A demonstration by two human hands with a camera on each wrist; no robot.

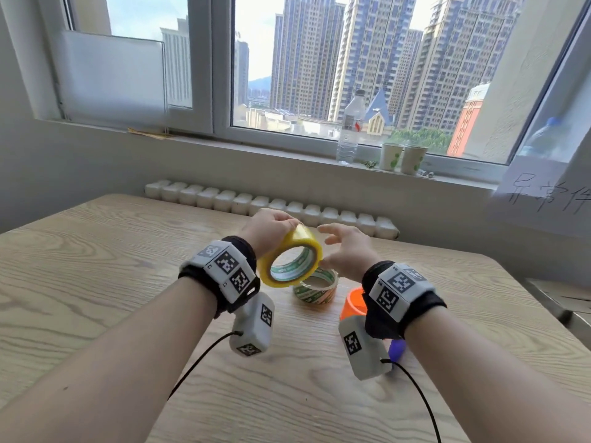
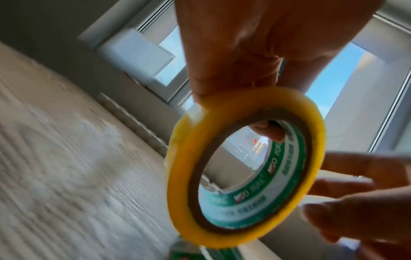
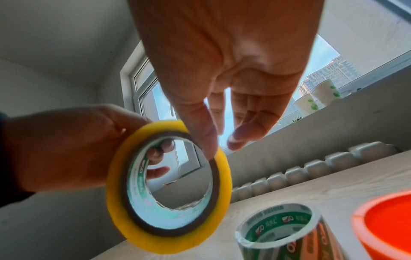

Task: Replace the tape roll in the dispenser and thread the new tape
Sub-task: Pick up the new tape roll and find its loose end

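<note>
Tall buildings fill the window (image 1: 367,59) past the wooden table (image 1: 96,282), and two paper cups (image 1: 403,157) stand on the sill.

The left hand (image 1: 271,230) holds the yellow tape roll (image 1: 290,255) up in the air. Its thumb sits on the outside of the ring and its fingers (image 3: 160,151) curl inside the hole. The roll stands on its edge, tilted a little.

The right hand (image 1: 347,251) is just beside the roll, on its right side. Its fingers are spread and loose. In the right wrist view the thumb (image 3: 200,126) reaches the roll's rim, but it grips nothing.

Below the hands, an old roll (image 1: 315,286) that looks nearly used up sits flat on the table. An orange part (image 1: 353,302), probably the dispenser, lies under the right wrist.

The yellow roll looks light and stiff, so it should not squash. Its outside looks smooth and may slip. Holding it through the hole is safest. The loose end is likely flat and sticky, so a fingernail may be needed to lift it. No loose end shows clearly yet.
</note>
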